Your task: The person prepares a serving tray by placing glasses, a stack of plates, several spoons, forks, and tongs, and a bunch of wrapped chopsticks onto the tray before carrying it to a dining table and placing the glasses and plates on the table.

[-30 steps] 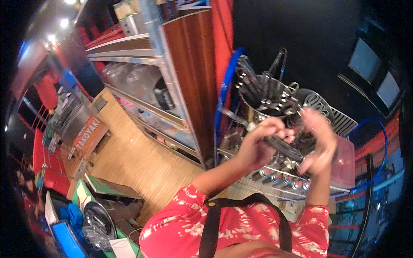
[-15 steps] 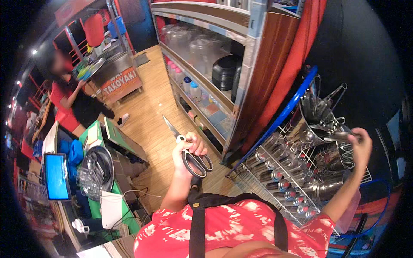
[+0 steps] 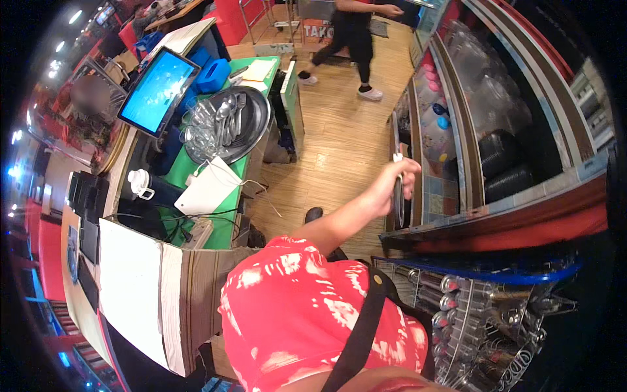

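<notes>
My left hand [image 3: 406,171], at the end of my outstretched arm, is closed around a pair of scissors [image 3: 399,204]. They are seen nearly edge on, with the dark, white-edged handle loops below the hand and the blade pointing away from me. Just to the right of this hand stands a shelf unit [image 3: 467,147] with clear jars, lidded bottles and black containers. My right hand is outside the picture. At the lower right, a wire rack [image 3: 467,307] holds several metal-capped clear containers and metal utensils.
To the left, a green-topped counter carries a round black tray [image 3: 262,124] with glasses and cutlery, a lit screen [image 3: 159,93], a white device [image 3: 210,188], cables and a white-lidded bottle [image 3: 140,183]. A person [image 3: 356,36] in dark trousers is on the wooden floor [image 3: 333,144] ahead.
My view has swung left. My left hand has shifted right beside the shelves, still holding the scissors. My right hand, earlier at the rack's utensils, has left view. The other person has moved across the floor.
</notes>
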The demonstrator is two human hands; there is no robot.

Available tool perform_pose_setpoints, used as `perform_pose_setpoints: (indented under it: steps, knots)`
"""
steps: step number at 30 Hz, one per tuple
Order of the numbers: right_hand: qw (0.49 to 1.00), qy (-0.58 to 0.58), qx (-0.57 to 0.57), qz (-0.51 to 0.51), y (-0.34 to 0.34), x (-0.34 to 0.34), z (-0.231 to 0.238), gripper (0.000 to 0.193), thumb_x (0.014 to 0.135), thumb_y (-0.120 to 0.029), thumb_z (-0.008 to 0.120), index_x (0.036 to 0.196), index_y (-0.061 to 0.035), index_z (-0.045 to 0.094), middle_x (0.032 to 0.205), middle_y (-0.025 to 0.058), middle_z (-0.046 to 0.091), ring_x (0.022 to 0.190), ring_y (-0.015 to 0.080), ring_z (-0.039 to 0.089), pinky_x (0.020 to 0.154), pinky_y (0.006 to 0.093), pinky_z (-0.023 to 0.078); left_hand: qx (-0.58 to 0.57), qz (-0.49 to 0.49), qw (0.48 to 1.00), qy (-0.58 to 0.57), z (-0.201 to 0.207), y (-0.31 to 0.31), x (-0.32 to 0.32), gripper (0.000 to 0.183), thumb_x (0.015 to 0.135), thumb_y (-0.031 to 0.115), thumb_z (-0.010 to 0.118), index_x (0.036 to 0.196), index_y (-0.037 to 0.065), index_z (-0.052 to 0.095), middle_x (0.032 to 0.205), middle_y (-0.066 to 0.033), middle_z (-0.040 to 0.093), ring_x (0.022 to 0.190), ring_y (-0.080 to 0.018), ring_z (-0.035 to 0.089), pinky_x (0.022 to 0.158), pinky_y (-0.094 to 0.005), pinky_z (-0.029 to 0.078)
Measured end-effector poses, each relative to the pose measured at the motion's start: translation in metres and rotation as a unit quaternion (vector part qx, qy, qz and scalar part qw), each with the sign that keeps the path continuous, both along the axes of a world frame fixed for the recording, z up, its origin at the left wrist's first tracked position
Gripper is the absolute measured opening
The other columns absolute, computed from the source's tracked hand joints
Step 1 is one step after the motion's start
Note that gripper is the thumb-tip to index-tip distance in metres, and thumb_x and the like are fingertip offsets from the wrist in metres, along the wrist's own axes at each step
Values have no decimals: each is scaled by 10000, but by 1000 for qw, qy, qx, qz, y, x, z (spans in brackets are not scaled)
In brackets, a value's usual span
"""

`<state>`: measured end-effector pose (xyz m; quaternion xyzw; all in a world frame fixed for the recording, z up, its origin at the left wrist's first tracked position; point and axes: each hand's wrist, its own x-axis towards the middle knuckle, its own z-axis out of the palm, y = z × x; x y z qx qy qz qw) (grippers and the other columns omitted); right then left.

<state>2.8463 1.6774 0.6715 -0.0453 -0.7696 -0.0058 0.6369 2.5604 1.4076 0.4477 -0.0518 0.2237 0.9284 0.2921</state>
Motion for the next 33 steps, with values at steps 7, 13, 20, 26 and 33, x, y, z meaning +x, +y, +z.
perform_pose_setpoints:
  steps: [7,13,20,26,33]
  knots:
    - [987,21,-98,126,-25,-114,-14,438,928,-244,474,1192,105,454,1210,309,478,1125,391,500,957,493,412,-164,217,961,49,-11,-101,-137,156,845,142,493,972,61,531,662,66,432,507,-23,381,453,-190,349]
    - [980,71,-130,132,96,-81,65,317,896,-100,526,1170,59,504,1191,263,523,1116,357,524,935,455,444,-178,169,964,103,-6,-27,-187,142,842,172,522,949,80,540,608,40,375,518,-74,358,481,-220,338]
    - [970,23,-150,-190,193,110,167,294,871,-140,599,1125,5,571,1114,121,620,1010,184,583,878,301,461,-137,102,976,134,12,128,-116,135,882,164,472,959,56,497,611,27,362,500,-73,349,455,-211,331]
    - [949,-244,-131,-148,321,106,149,260,799,-137,663,1037,-48,607,987,42,646,904,134,594,832,273,456,-134,79,977,149,22,198,-41,144,881,165,469,975,59,492,599,33,350,487,-68,338,441,-214,327]
    - [892,-369,-227,-130,395,55,105,210,737,-108,678,921,-25,623,849,109,657,822,208,625,761,323,476,-201,148,957,151,33,199,1,187,907,208,469,1009,57,507,599,34,357,488,-71,353,446,-219,338]
